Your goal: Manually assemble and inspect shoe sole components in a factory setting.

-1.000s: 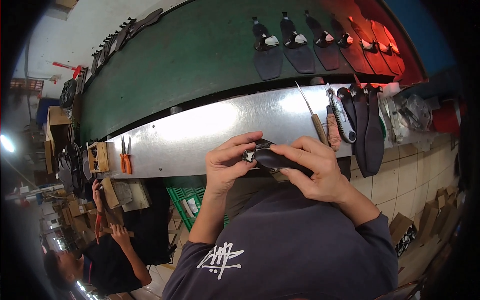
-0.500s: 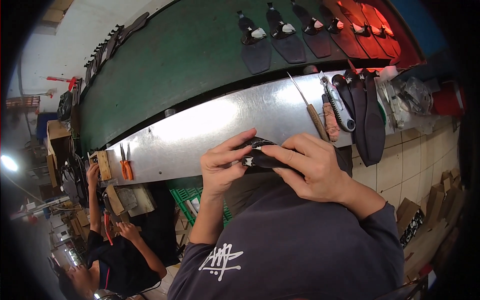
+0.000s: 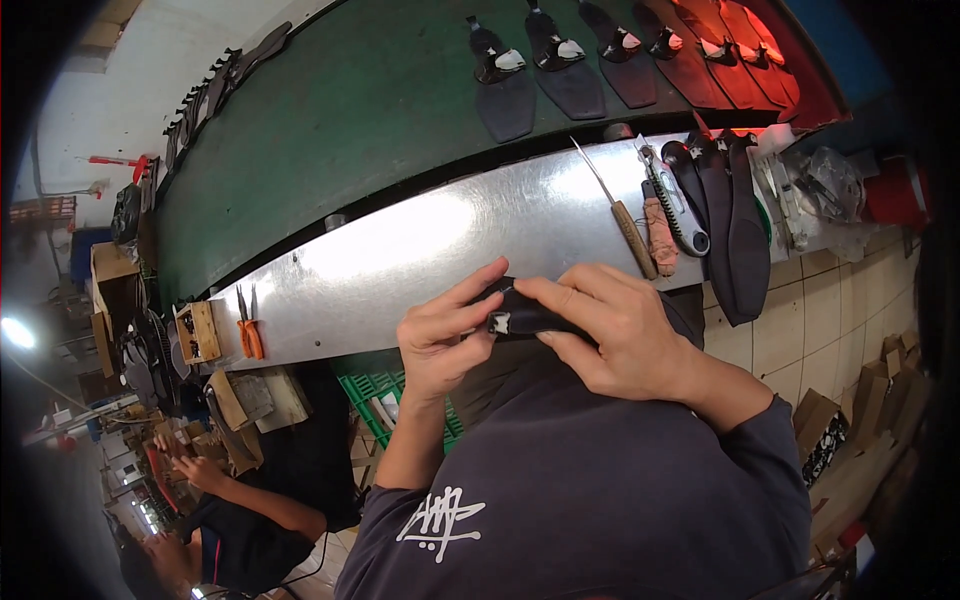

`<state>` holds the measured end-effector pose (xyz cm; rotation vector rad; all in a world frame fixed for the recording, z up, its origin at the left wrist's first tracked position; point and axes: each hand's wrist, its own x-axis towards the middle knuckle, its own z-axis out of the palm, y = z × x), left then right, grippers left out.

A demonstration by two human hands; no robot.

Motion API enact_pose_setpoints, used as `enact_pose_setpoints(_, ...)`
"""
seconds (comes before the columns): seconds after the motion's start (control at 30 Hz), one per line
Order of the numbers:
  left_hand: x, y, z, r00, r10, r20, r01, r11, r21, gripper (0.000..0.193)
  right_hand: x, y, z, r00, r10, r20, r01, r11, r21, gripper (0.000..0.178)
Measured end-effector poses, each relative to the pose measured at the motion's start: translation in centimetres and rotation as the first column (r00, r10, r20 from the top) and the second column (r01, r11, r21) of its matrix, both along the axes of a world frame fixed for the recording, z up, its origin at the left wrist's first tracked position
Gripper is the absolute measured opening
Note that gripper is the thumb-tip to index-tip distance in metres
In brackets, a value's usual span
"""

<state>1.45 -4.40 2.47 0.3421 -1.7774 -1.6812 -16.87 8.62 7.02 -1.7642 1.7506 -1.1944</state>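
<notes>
Close to my body, at the near edge of the metal work shelf, both hands grip a black sandal insole with a pale patch at its left end. The fingers of my left hand close around that end. From the other side, my right hand pinches the piece, with the index finger pressing on its upper edge and the thumb below. Its right part is mostly hidden behind my right hand. Beyond that hand lie an awl with a wooden handle, a tool with a pink wrapped grip and a utility knife.
Black insoles overhang the metal shelf at right. Several sandals lie on the green conveyor belt, some under red light. Orange pliers and a wooden box lie left. A co-worker's arm is lower left; below the shelf stands a green crate.
My right index finger has shifted slightly along the top of the insole. The co-worker's hand has left the wooden box and moved down. The sandals on the belt have moved slightly left.
</notes>
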Motion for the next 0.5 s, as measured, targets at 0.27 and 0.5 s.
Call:
enact_pose_setpoints(0.27, -0.3, 0.9, -0.5, 0.988, -0.016, 0.152, -0.049, 0.907, 0.418, 0.042, -0.1, -0.6, -2.2, 0.991, -0.021, 0.130, 0.012, 0.997, 0.073, 0.027)
enact_pose_setpoints(0.5, -0.5, 0.9, -0.1, 0.982, -0.010, 0.188, -0.081, 0.879, 0.470, 0.041, 0.0, -0.7, -2.3, 1.000, -0.018, 0.020, 0.017, 0.997, 0.074, 0.018)
